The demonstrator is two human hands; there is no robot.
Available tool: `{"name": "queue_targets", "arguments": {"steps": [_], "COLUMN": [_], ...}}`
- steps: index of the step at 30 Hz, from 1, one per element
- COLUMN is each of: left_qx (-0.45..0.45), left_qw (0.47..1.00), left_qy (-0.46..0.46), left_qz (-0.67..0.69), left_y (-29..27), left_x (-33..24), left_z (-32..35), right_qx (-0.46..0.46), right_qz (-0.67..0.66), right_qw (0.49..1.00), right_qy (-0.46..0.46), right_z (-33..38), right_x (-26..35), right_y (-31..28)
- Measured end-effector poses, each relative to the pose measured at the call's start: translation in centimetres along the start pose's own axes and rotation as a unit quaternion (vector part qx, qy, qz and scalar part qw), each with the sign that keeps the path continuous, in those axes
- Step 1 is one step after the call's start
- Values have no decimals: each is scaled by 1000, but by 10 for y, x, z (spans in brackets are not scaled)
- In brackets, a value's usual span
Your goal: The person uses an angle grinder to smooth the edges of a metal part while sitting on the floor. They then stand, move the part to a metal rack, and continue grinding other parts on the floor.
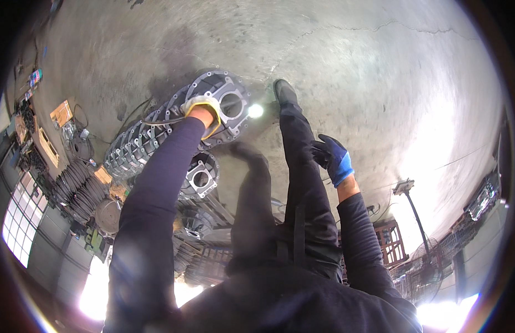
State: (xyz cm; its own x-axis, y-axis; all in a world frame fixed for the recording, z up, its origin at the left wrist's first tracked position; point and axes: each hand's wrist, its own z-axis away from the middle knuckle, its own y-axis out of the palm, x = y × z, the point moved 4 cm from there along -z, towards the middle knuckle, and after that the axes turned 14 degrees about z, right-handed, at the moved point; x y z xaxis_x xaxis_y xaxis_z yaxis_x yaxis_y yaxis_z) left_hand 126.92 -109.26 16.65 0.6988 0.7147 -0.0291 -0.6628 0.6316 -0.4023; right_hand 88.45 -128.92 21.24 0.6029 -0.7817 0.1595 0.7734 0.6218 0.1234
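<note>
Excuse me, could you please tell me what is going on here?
A person stands at a row of grey metal casings on the concrete floor. The left hand, in a pale glove with a yellow cuff, is at the end casing, next to its round opening; a dark hose runs up to it, but its grip is hidden. The right hand, in a blue glove, hangs open beside the right leg, with nothing visible in it.

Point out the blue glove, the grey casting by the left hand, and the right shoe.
Blue glove (335, 159), head view: middle of the glove.
Grey casting (212, 84), head view: end face beside the round opening.
Right shoe (285, 92), head view: its upper.
</note>
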Motion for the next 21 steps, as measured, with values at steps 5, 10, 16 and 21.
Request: {"name": "queue_targets", "arguments": {"steps": [5,10,16,21], "left_qx": [-103,-166,-67,-244], "left_qw": [976,957,946,826], "left_qy": [-143,-197,-224,-340], "left_qz": [131,137,225,376], "left_y": [-13,16,133,226], "left_x": [87,173,166,132], "left_z": [5,95,241,331], "right_qx": [20,65,84,128], "right_qz": [34,62,75,306], "right_qw": [999,995,994,943], "right_qy": [-10,-31,-11,-29], "right_z": [-19,-47,-69,-147], "right_x": [11,9,6,-1], "right_y": [7,35,87,145]}}
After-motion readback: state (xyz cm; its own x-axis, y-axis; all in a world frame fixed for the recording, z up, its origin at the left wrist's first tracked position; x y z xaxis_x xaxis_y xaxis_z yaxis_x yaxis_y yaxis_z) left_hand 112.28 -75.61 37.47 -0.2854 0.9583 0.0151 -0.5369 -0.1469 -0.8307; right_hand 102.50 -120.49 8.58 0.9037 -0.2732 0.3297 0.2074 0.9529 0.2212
